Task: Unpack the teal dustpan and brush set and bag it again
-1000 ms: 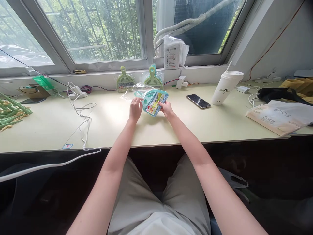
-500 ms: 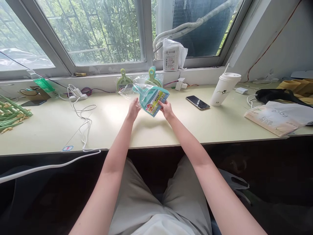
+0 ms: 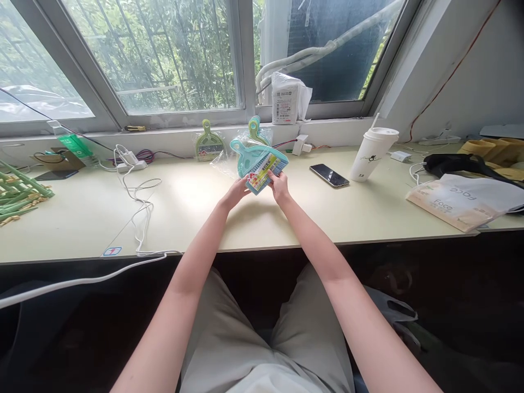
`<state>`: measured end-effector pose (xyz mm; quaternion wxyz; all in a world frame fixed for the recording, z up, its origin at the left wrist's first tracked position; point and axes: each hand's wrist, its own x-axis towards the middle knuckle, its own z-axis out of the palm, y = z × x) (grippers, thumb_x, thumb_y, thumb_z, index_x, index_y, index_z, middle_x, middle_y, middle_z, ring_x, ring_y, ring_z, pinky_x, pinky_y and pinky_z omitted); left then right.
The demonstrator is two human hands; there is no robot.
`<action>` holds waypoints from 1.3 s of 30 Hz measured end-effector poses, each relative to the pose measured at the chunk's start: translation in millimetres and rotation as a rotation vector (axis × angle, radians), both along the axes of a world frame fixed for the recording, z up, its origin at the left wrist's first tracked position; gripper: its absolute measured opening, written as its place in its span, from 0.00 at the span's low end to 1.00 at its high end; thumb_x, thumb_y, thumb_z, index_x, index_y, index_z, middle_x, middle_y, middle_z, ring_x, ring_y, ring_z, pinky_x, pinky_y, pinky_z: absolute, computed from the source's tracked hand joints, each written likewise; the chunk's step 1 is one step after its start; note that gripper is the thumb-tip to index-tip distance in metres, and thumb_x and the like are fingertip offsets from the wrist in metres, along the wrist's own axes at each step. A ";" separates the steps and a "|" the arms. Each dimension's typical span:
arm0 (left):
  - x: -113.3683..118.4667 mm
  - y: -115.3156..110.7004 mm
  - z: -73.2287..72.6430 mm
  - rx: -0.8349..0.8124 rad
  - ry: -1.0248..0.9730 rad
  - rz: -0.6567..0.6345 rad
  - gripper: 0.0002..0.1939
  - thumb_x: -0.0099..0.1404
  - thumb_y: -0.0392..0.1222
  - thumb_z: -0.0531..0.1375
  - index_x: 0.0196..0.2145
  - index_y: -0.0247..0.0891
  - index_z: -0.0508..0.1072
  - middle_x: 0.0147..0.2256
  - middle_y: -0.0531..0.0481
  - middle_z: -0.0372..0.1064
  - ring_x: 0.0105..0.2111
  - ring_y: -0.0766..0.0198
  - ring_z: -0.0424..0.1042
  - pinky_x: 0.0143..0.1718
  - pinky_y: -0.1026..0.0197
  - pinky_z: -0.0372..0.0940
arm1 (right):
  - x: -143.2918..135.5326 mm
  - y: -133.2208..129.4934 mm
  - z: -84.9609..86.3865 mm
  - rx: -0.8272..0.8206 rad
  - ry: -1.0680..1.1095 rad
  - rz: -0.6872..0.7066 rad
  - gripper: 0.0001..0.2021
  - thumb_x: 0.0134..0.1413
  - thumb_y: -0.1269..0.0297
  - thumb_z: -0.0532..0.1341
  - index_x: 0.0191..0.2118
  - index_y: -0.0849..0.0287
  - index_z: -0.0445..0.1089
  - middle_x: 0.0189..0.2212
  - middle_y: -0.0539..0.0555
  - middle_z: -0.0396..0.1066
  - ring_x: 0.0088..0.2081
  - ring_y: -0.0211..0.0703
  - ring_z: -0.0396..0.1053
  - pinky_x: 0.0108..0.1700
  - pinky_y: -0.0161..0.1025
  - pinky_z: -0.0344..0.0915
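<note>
Over the desk (image 3: pixel 180 224), your left grip (image 3: pixel 236 193) and right grip (image 3: pixel 280 187) hold a teal dustpan-and-brush set (image 3: pixel 262 168), likely light, stiff, slick; pinch its edges.

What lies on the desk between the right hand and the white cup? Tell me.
A smartphone lies between the right hand and the white cup, in the head view.

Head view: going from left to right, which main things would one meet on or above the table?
Green stalks → white power strip → green dustpan → turquoise dustpan set → phone → white cup → packet marked "Face".
</note>
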<state>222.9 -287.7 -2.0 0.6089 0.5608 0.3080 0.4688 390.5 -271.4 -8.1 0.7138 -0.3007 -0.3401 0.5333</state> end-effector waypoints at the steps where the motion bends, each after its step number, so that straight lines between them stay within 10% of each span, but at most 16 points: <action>1: -0.7 -1.0 0.7 -0.011 0.028 -0.019 0.26 0.64 0.57 0.60 0.54 0.40 0.71 0.56 0.42 0.70 0.58 0.51 0.67 0.58 0.49 0.61 | 0.2 0.1 0.1 0.010 -0.013 -0.005 0.09 0.51 0.67 0.66 0.39 0.59 0.69 0.44 0.55 0.76 0.43 0.43 0.75 0.49 0.45 0.75; 21: -7.4 -12.8 18.6 0.025 0.044 0.000 0.25 0.62 0.54 0.60 0.53 0.39 0.74 0.53 0.42 0.73 0.55 0.51 0.70 0.57 0.48 0.63 | 18.8 -14.2 28.3 0.045 -0.130 0.183 0.10 0.43 0.66 0.73 0.34 0.60 0.74 0.38 0.55 0.79 0.44 0.50 0.76 0.48 0.48 0.76; 30: 6.4 -20.0 20.6 -0.040 0.283 -0.244 0.38 0.61 0.74 0.49 0.43 0.39 0.79 0.44 0.38 0.78 0.43 0.51 0.77 0.44 0.55 0.68 | 4.9 -12.8 19.9 0.024 -0.033 0.001 0.09 0.47 0.66 0.69 0.36 0.61 0.73 0.38 0.55 0.79 0.40 0.45 0.77 0.45 0.43 0.75; 32: -3.9 -15.7 22.5 -0.013 0.388 -0.032 0.41 0.63 0.74 0.42 0.34 0.37 0.80 0.34 0.39 0.78 0.37 0.53 0.77 0.39 0.57 0.67 | 3.5 -11.9 17.3 0.005 -0.027 -0.036 0.08 0.48 0.67 0.68 0.36 0.61 0.73 0.38 0.55 0.78 0.41 0.44 0.76 0.45 0.43 0.75; 35: -18.9 -13.4 26.1 0.157 0.536 0.614 0.36 0.68 0.67 0.39 0.21 0.41 0.72 0.21 0.43 0.70 0.32 0.54 0.74 0.36 0.57 0.64 | 1.5 -11.4 14.1 -0.024 -0.045 -0.061 0.08 0.47 0.67 0.68 0.34 0.61 0.72 0.36 0.55 0.78 0.40 0.44 0.76 0.45 0.43 0.75; 37: -20.6 -16.3 27.7 0.348 0.577 0.978 0.27 0.70 0.61 0.44 0.25 0.43 0.70 0.24 0.45 0.68 0.36 0.54 0.72 0.38 0.56 0.62 | -1.0 -11.4 12.1 -0.028 -0.064 -0.056 0.09 0.46 0.67 0.69 0.34 0.61 0.71 0.35 0.54 0.78 0.38 0.43 0.76 0.44 0.44 0.75; 39: -14.6 -20.8 27.8 0.545 0.660 1.055 0.18 0.68 0.58 0.51 0.34 0.43 0.70 0.33 0.45 0.71 0.42 0.52 0.70 0.39 0.56 0.62 | -4.1 -11.4 10.2 -0.028 -0.092 -0.043 0.10 0.45 0.66 0.70 0.34 0.61 0.71 0.35 0.54 0.78 0.37 0.43 0.76 0.43 0.43 0.75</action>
